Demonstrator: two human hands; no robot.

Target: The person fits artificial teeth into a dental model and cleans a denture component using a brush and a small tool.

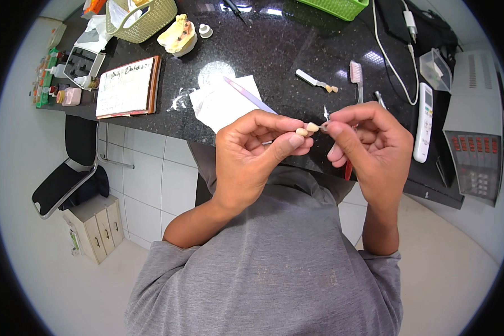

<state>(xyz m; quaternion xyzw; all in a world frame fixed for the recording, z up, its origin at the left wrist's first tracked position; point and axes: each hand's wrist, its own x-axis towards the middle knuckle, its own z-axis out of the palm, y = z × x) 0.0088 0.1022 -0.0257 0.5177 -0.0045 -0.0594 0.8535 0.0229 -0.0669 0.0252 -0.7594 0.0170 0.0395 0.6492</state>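
My left hand (252, 154) pinches a small cream-coloured tooth-shaped piece (307, 129) between thumb and fingertips, held up in front of my chest. My right hand (369, 143) grips a thin tool with a red handle (348, 168); its fine metal tip (326, 113) meets the piece from the right. Both hands hover just before the edge of the black stone counter (280, 45).
On the counter lie a white paper sheet (221, 103) with a lilac file (249, 95), a pink brush (357, 75), a white remote (424, 120), a dental cast (178, 36), a clipboard (127, 87) and woven baskets (145, 19). A black chair (73, 173) and small drawers (98, 227) stand at left.
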